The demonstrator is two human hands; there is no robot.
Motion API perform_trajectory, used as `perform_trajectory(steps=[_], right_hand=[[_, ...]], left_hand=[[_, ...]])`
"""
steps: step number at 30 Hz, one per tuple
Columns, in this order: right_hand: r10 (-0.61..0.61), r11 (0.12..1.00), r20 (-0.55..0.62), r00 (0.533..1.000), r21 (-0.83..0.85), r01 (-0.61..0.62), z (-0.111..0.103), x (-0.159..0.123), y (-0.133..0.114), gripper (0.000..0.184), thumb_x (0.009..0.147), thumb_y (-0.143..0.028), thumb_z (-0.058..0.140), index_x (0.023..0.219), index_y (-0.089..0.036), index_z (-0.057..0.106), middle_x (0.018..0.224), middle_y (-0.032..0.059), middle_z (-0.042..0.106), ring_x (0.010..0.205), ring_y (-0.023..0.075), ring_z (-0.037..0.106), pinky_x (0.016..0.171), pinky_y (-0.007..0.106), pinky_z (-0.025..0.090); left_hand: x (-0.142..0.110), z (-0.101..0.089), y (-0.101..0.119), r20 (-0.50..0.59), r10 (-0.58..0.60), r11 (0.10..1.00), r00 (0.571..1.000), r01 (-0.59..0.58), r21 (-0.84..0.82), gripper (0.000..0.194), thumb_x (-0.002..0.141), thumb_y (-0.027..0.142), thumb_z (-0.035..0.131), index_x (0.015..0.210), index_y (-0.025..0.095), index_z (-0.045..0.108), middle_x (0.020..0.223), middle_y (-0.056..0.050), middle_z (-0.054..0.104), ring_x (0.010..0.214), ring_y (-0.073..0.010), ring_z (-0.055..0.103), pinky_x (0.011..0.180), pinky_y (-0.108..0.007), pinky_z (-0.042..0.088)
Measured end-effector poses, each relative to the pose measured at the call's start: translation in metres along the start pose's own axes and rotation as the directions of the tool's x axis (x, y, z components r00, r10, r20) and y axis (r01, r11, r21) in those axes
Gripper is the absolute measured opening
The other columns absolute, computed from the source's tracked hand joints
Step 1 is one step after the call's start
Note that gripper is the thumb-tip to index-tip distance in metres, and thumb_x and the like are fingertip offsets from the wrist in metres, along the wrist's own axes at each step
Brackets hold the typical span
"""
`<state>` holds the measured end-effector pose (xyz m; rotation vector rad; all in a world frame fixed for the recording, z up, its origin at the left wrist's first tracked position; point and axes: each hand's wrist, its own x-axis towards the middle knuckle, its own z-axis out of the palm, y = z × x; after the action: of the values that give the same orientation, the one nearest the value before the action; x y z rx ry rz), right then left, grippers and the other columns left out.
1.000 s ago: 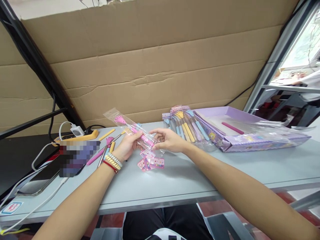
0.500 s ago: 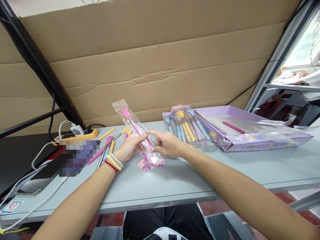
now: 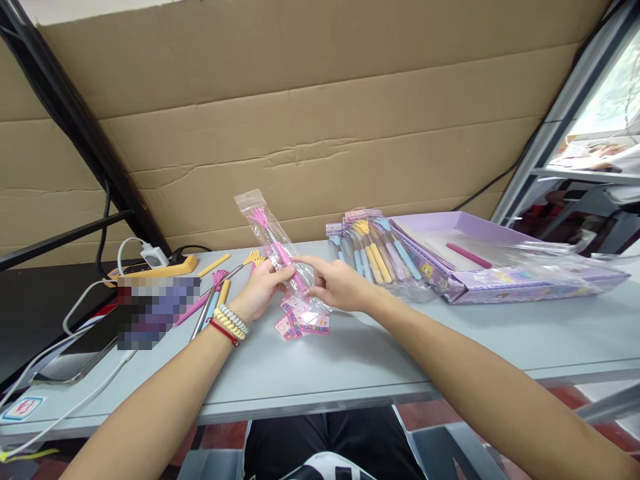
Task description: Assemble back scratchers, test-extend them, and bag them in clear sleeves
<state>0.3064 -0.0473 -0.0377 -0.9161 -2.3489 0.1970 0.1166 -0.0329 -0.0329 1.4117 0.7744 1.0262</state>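
A pink hand-shaped back scratcher point(image 3: 281, 253) lies inside a clear plastic bag point(image 3: 250, 199), its small hand end pointing away from me. My left hand point(image 3: 263, 288) is closed round the bagged scratcher, thumb on top. On the other side, my right hand point(image 3: 340, 285) grips the bag's near part, with the index finger stretched along the handle. Just below both hands, several pink printed cards point(image 3: 300, 323) lie on the table. Loose back scratchers, among them one with a pink hand end point(image 3: 219, 279) and one with a yellow hand end point(image 3: 254, 257), lie beyond my left wrist.
Bagged scratchers point(image 3: 373, 250) in blue, yellow and purple lie right of my hands, beside a purple box point(image 3: 525, 293) holding a dark pink stick point(image 3: 469, 255) and clear plastic. At left are a phone point(image 3: 83, 353), cables and a yellow power strip point(image 3: 175, 267). Cardboard point(image 3: 320, 120) stands behind.
The bagged scratcher has shifted slightly to the right and turned a little more upright between my hands. Both hands keep their hold, and the view has moved slightly.
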Motion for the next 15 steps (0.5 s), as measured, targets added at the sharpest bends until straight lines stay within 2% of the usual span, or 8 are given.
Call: perform_trajectory(steps=[6, 12, 13, 15], right_hand=[[-0.024, 1.0, -0.027, 0.999, -0.01, 0.023, -0.002, 0.0, 0.0, 0.061, 0.079, -0.025, 0.064, 0.135, -0.016, 0.042, 0.055, -0.0069, 0.051, 0.049, 0.0097, 0.046, 0.055, 0.022, 0.034], [-0.085, 0.995, 0.015, 0.996, 0.044, 0.085, -0.007, -0.002, 0.0, 0.079, 0.066, -0.048, 0.075, 0.132, -0.012, 0.049, 0.058, -0.0048, 0.054, 0.051, 0.01, 0.048, 0.054, 0.022, 0.037], [-0.106, 0.993, 0.023, 0.994, 0.044, 0.105, -0.007, -0.003, 0.001, 0.078, 0.064, -0.048, 0.076, 0.129, -0.013, 0.052, 0.059, -0.0043, 0.055, 0.051, 0.0095, 0.048, 0.054, 0.022, 0.037], [-0.142, 0.99, 0.019, 0.99, 0.013, 0.142, -0.005, -0.003, 0.003, 0.061, 0.065, -0.039, 0.077, 0.119, -0.014, 0.061, 0.061, -0.0033, 0.057, 0.051, 0.0086, 0.047, 0.055, 0.021, 0.037]], left_hand=[[0.003, 0.0, -0.003, -0.005, 0.046, 0.999, 0.999, -0.046, -0.009, 0.033, 0.069, 0.043, 0.074, 0.078, 0.014, 0.06, 0.07, -0.002, 0.061, 0.063, -0.0131, 0.055, 0.06, -0.027, 0.045], [0.008, -0.009, -0.004, -0.155, 0.071, 0.992, 0.985, -0.086, -0.092, 0.03, 0.067, 0.038, 0.076, 0.077, 0.014, 0.061, 0.066, 0.001, 0.06, 0.06, -0.0107, 0.054, 0.057, -0.023, 0.042], [0.009, -0.011, -0.004, -0.172, 0.069, 0.991, 0.983, -0.087, -0.1, 0.031, 0.066, 0.038, 0.077, 0.077, 0.014, 0.061, 0.066, 0.001, 0.06, 0.059, -0.0103, 0.053, 0.056, -0.023, 0.041], [0.011, -0.016, -0.004, -0.177, 0.069, 0.99, 0.982, -0.089, -0.107, 0.03, 0.068, 0.038, 0.076, 0.077, 0.014, 0.06, 0.068, 0.0, 0.061, 0.06, -0.0103, 0.054, 0.057, -0.023, 0.042]])
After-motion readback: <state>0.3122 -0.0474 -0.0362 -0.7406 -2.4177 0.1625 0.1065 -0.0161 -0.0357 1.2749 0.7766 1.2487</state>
